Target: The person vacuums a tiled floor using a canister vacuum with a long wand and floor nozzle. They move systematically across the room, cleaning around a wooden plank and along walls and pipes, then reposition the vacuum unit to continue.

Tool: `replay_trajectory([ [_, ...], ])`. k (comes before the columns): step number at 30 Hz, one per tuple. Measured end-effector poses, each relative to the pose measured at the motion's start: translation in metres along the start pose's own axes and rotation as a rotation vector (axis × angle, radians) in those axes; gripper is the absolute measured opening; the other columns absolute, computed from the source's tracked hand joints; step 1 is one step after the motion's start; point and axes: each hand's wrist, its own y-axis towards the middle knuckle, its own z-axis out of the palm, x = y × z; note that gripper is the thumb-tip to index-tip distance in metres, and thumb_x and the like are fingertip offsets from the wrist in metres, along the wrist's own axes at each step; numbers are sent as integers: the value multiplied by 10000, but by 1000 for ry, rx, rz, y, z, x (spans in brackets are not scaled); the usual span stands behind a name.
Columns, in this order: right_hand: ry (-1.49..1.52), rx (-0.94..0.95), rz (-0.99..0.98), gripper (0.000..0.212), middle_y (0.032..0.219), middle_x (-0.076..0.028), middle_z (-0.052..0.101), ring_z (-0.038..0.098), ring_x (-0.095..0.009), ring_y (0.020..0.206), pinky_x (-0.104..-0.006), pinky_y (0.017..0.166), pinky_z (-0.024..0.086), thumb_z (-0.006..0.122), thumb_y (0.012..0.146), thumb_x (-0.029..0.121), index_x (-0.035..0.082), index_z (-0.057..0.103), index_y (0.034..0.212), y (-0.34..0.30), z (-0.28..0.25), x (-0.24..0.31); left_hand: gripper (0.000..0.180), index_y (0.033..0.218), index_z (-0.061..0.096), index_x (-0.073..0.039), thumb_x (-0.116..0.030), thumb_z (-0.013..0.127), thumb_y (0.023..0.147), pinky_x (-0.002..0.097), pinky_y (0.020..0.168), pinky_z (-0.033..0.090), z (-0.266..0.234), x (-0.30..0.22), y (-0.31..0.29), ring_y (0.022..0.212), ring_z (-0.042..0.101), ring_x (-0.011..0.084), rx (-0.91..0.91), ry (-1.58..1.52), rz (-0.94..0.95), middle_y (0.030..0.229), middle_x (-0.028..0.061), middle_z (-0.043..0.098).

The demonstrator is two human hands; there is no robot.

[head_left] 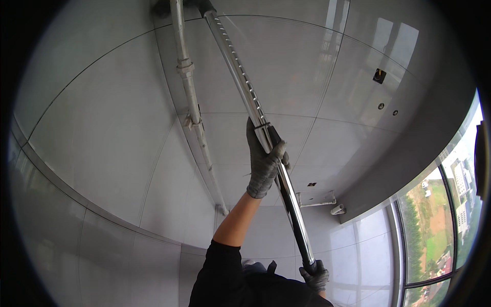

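Observation:
A long, shiny telescopic metal tube (232,60), notched along its upper section like a vacuum wand, slants across the view from the top to the lower right. My left hand (264,162), in a grey glove, is wrapped around it near the dark sliding collar. Lower down, my right hand (315,277), also gloved in grey, closes around the tube's dark lower end. At the top edge the tube runs into a dark joint (205,7). A dark shape beside that joint is partly cut off and hard to make out.
A pale pipe (187,82) with couplings runs along the corner left of the tube. Large grey tiles (107,123) cover the surfaces around me. A dark wall box (379,76) and two small round fittings sit at the right. Beyond a low pipe (317,203) stands a window (429,230).

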Motion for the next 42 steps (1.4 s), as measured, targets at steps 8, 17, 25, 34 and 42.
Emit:
replay_trajectory([
  [8,9,137,394,544,639,-61,623,624,-250,577,-407,575,513,864,538,440,91,542,803,-13,12,-22,913,1459,-42,-206,24,578,829,289,443,530,-45,79,-82,512,553,139,-73,54,-199,807,57,505],
  [17,-465,-223,457,446,553,-63,590,607,-309,520,-444,532,486,827,541,428,126,538,697,-77,-56,-151,723,1326,114,-178,49,593,835,347,551,553,-18,183,-204,614,620,205,-107,-97,-457,895,78,535],
  [25,-594,-168,256,395,585,-124,595,610,-362,562,-462,522,471,787,603,414,122,531,678,-40,-79,-153,516,1149,231,-173,20,605,851,394,541,572,-7,209,-198,583,613,205,-158,-33,-457,893,61,544],
  [34,-664,-405,339,347,600,-118,567,581,-339,546,-435,515,459,775,619,339,103,529,682,-4,-203,-307,488,1070,292,-129,-95,716,830,340,487,533,134,369,-261,514,585,179,-319,-33,-640,696,47,535],
  [42,-413,-342,453,377,606,-101,575,585,-313,538,-408,514,461,796,600,328,105,517,719,-31,-292,-415,464,1060,296,-123,24,658,810,326,419,501,251,478,-324,486,565,184,-278,-118,-774,747,48,459],
])
